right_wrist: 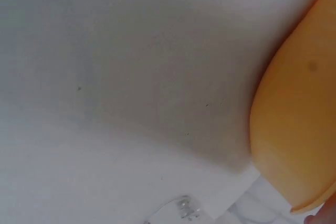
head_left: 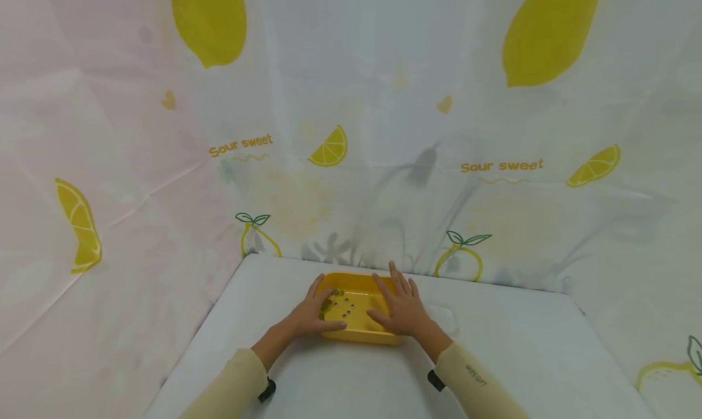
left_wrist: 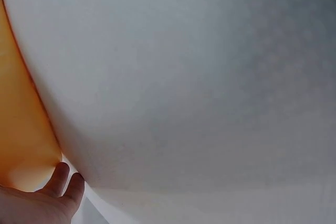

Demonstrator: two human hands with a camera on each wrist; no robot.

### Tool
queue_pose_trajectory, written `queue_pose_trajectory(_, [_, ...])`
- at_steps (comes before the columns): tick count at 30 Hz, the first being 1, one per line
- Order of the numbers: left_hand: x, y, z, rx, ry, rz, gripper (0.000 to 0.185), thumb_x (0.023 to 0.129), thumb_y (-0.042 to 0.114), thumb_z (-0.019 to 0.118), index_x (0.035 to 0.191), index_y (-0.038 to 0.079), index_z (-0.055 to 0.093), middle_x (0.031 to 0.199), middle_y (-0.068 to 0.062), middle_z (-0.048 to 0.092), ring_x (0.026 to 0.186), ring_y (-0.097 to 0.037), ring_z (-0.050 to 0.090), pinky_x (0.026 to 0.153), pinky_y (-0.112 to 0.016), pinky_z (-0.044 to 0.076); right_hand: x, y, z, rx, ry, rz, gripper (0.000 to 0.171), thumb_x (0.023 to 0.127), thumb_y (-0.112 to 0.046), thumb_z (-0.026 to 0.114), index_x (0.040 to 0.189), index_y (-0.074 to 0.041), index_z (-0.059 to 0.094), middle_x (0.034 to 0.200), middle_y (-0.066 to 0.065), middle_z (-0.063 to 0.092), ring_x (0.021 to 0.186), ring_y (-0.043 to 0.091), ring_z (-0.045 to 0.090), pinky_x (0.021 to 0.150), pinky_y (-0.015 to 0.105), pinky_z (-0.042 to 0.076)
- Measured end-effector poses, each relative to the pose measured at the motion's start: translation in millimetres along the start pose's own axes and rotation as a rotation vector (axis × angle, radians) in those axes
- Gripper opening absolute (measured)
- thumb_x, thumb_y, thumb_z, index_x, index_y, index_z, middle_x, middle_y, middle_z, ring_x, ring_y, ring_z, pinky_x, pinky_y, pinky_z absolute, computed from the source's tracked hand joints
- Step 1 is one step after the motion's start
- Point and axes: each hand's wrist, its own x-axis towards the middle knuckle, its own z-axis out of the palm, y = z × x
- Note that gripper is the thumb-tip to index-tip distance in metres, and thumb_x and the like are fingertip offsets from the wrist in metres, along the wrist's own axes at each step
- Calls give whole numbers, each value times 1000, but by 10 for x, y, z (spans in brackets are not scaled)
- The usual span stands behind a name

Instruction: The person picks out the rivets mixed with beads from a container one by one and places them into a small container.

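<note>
A lemon-printed curtain (head_left: 351, 120) is hanging behind and to both sides of the scene, lettered "Sour sweet" and patterned with yellow lemons and slices. In front of it a white table (head_left: 510, 358) is filling the lower part of the head view, its far edge meeting the curtain. Toward the far middle of the table a yellow tray (head_left: 359, 334) is sitting flat, a shallow rectangular dish with rounded corners. Two cream sleeves (head_left: 471, 376) are reaching in from the near edge, a dark strap showing at each wrist. The left hand (head_left: 312, 315) is cupping the tray's left side, fingers curving over the rim and the thumb lying along the near wall; in the left wrist view its fingertips (left_wrist: 62, 179) are pressing against the tray's orange-yellow outer wall (left_wrist: 21, 129). The right hand (head_left: 403, 306) is lying against the tray's right side with fingers fairly straight and spread, pointing away from the person, the thumb resting over the rim into the tray. Just beside that hand, a small clear object (head_left: 444, 314) is lying on the table. Inside the tray, near the left hand, small dark-green beads (head_left: 336, 303) are lying scattered across the floor.
</note>
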Motion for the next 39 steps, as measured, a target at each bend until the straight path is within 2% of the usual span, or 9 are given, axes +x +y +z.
queue_pose_trajectory(8, [-10, 27, -17, -10, -9, -11, 96, 74, 64, 76, 152, 24, 37, 168, -8, -3, 140, -42, 38, 106, -64, 38, 116, -159, 95, -14, -1, -61, 83, 93, -61, 54, 158, -20, 24, 165, 22, 5, 145, 41, 28, 113, 61, 28])
queue_pose_trajectory(11, [-16, 34, -18, -11, -4, -3, 96, 74, 64, 76, 152, 23, 37, 168, -8, -2, 139, -43, 39, 105, -65, 39, 142, -220, 112, 39, 14, -67, 84, 92, -59, 58, 158, -18, 26, 165, 21, 6, 144, 43, 29, 111, 63, 30])
queue_pose_trajectory(18, [-22, 13, -9, 1, 8, 12, 98, 73, 67, 74, 152, 23, 37, 168, -8, -2, 138, -42, 41, 104, -63, 41, 195, -317, 164, 62, -6, -60, 87, 90, -59, 61, 158, -19, 26, 165, 20, 9, 142, 42, 34, 111, 62, 33])
queue_pose_trajectory(22, [-19, 23, -23, 14, 12, 15, 100, 72, 70, 74, 152, 23, 37, 168, -9, -1, 135, -42, 44, 103, -62, 42, 228, -348, 188, 114, 5, -61, 86, 89, -54, 67, 156, -17, 30, 165, 18, 12, 141, 44, 35, 109, 63, 36])
queue_pose_trajectory(27, [-19, 41, -44, 26, 16, 33, 100, 72, 70, 74, 151, 21, 38, 168, -10, 0, 134, -42, 46, 103, -61, 43, 273, -373, 243, 178, 70, -80, 78, 85, -44, 75, 148, -10, 44, 159, 20, 29, 138, 43, 39, 104, 60, 42])
queue_pose_trajectory(31, [-18, 34, -50, 34, 24, 54, 98, 73, 69, 74, 151, 20, 39, 167, -10, 0, 135, -42, 45, 104, -60, 43, 333, -398, 287, 245, 106, -102, 59, 85, -31, 78, 135, -7, 57, 143, 16, 50, 129, 35, 50, 104, 52, 45])
queue_pose_trajectory(35, [-17, 18, -43, 14, 30, 67, 98, 73, 67, 75, 151, 19, 39, 167, -11, 0, 135, -43, 44, 104, -61, 42, 383, -441, 291, 371, 24, -88, 41, 86, -20, 76, 123, -5, 65, 121, 11, 65, 106, 25, 63, 91, 41, 54])
queue_pose_trajectory(39, [-20, 6, -19, -2, 32, 81, 97, 73, 66, 75, 150, 20, 40, 167, -12, 1, 133, -43, 46, 102, -61, 43, 402, -475, 287, 492, -107, -48, 35, 88, -16, 75, 119, -2, 67, 112, 11, 69, 89, 20, 66, 79, 33, 57])
